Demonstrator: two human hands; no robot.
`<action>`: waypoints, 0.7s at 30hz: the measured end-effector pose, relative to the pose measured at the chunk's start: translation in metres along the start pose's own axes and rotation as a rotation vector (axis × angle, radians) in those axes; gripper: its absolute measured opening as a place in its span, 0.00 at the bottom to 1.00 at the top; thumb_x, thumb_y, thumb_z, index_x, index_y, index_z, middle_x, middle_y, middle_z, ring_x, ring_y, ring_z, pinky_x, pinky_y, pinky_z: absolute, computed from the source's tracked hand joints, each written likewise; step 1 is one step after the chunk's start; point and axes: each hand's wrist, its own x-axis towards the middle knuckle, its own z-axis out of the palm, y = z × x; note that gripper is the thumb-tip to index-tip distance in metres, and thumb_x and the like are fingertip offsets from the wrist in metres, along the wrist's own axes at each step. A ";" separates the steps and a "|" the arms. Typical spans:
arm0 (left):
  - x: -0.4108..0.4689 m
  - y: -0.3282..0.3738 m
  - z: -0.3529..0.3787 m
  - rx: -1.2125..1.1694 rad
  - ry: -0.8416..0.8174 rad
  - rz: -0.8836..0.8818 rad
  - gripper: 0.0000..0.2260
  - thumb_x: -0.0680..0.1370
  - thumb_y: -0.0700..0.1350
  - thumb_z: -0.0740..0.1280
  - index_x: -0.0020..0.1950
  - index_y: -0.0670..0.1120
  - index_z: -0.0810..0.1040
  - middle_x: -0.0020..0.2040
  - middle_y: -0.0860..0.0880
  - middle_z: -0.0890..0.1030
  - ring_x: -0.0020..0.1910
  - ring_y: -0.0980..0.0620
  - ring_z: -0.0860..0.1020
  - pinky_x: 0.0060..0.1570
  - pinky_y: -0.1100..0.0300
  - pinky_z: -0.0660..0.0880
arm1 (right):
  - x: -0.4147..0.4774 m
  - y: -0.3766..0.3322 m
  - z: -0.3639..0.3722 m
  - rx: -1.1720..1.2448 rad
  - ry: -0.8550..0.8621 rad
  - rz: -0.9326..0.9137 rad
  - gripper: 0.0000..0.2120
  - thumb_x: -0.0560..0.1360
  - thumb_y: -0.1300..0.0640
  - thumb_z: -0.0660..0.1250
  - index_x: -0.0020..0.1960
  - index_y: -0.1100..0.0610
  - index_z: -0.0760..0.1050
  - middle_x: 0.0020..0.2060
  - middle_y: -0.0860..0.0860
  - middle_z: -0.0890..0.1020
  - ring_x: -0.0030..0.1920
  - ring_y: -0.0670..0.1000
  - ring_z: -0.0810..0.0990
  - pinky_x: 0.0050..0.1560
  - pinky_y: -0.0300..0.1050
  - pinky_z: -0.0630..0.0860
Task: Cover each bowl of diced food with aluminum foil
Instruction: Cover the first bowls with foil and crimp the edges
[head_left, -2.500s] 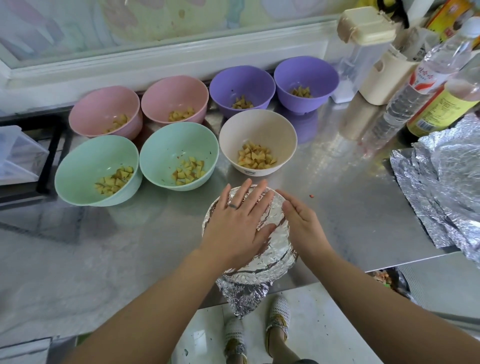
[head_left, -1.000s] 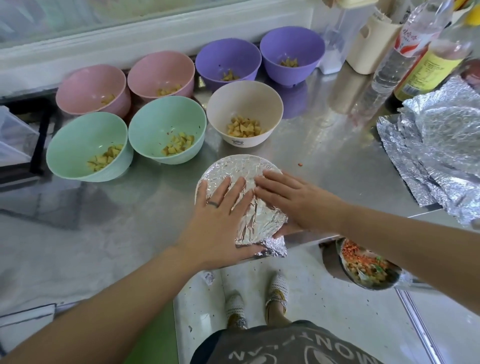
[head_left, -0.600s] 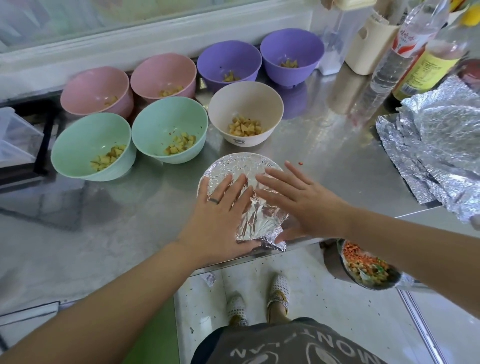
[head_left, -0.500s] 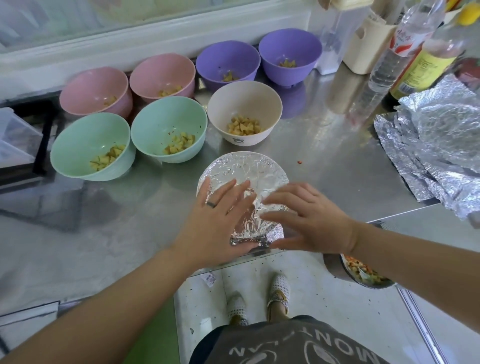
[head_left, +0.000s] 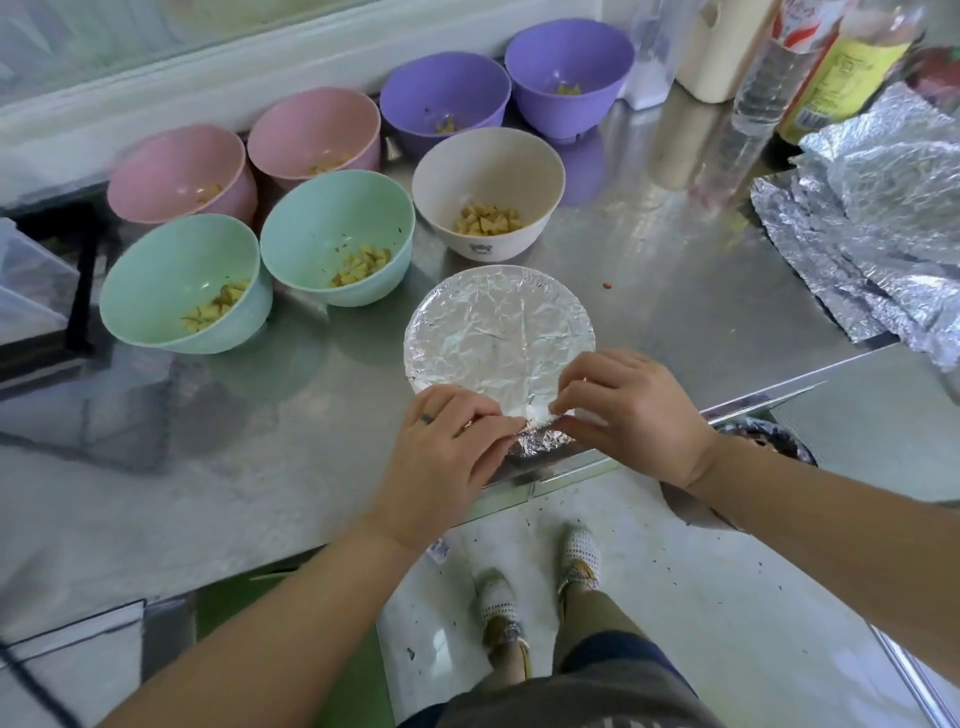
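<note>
A foil-covered bowl (head_left: 498, 332) stands near the front edge of the steel counter (head_left: 675, 291). My left hand (head_left: 441, 457) and my right hand (head_left: 634, 410) pinch the crumpled foil at the bowl's near rim, fingertips almost meeting. Behind it stand uncovered bowls of yellow diced food: a cream bowl (head_left: 488, 192), two green bowls (head_left: 337, 234) (head_left: 182, 280), two pink bowls (head_left: 311, 135) (head_left: 182, 176) and two purple bowls (head_left: 447, 98) (head_left: 569, 67).
Loose foil sheets (head_left: 878, 228) lie at the right of the counter. Bottles (head_left: 769, 78) and a cream container (head_left: 722, 47) stand at the back right. A clear plastic box (head_left: 26, 280) sits at the left edge. Below the counter's right side is a bowl of scraps (head_left: 763, 441).
Both hands slid off the flat foil top toward me and now pinch the foil at the near rim. The loose foil tail that hung over the counter edge is tucked in.
</note>
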 end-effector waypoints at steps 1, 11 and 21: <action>0.000 -0.001 0.000 -0.012 0.005 -0.007 0.05 0.81 0.44 0.70 0.52 0.45 0.86 0.47 0.48 0.81 0.47 0.46 0.78 0.56 0.51 0.73 | 0.002 0.000 0.000 0.007 -0.006 0.006 0.09 0.76 0.51 0.71 0.43 0.55 0.82 0.44 0.50 0.81 0.40 0.54 0.79 0.39 0.46 0.75; 0.012 -0.012 0.002 -0.036 0.014 -0.109 0.03 0.78 0.42 0.73 0.50 0.44 0.86 0.45 0.47 0.79 0.43 0.47 0.78 0.72 0.40 0.65 | 0.001 -0.004 0.005 0.122 0.215 0.194 0.16 0.73 0.46 0.74 0.46 0.61 0.79 0.45 0.55 0.78 0.40 0.44 0.70 0.41 0.40 0.74; 0.009 -0.004 0.010 -0.057 0.053 -0.232 0.06 0.79 0.45 0.69 0.50 0.45 0.85 0.46 0.46 0.77 0.46 0.45 0.79 0.77 0.38 0.44 | -0.008 -0.011 0.040 0.178 0.321 0.335 0.17 0.72 0.45 0.74 0.41 0.59 0.80 0.36 0.50 0.81 0.38 0.50 0.77 0.41 0.50 0.75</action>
